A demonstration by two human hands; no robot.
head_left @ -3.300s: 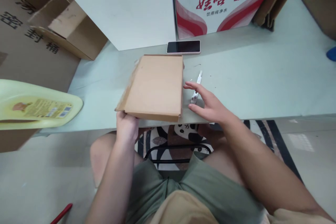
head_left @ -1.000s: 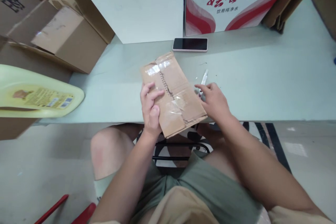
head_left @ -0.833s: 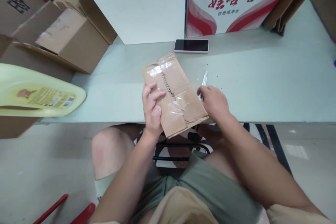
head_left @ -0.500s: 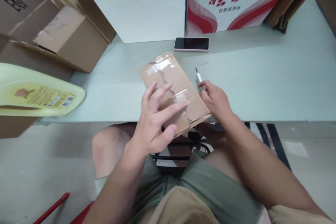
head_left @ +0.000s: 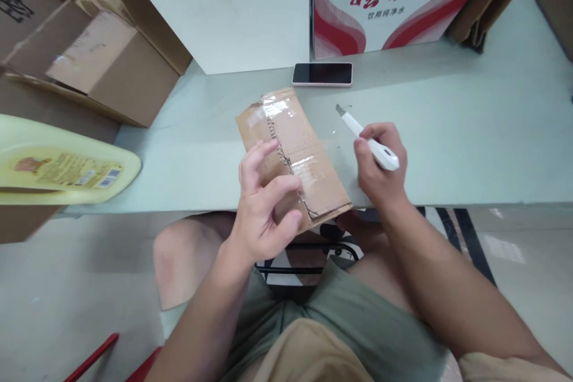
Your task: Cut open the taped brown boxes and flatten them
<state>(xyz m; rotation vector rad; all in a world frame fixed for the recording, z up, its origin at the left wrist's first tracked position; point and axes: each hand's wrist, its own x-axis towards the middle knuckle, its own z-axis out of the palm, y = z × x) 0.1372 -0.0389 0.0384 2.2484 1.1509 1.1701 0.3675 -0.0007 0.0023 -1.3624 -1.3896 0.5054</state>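
Observation:
A flattened cardboard box (head_left: 308, 149) lies at a slant at the table's front edge, its lower corner jutting over. Clear tape shines on it, and a ragged slit runs along its length. Over its left half rests my left hand (head_left: 266, 197), open, fingers apart; whether every fingertip touches the cardboard I cannot tell. To the right of the box, my right hand (head_left: 382, 161) is closed around a white utility knife (head_left: 358, 129). The knife's blade points up and left, apart from the cardboard, above the tabletop.
A phone (head_left: 322, 74) lies behind the cardboard, before a white panel (head_left: 224, 12) and a red-and-white carton (head_left: 394, 6). Open cardboard boxes (head_left: 129, 71) stand at the left, with a pale yellow bottle (head_left: 67, 161) nearer. Folded cardboard (head_left: 487, 0) leans at the back right.
My right hand has moved right, away from the cardboard, and the knife's white handle now shows fully. My left hand's fingers have curled a little, and the slit in the cardboard shows more openly.

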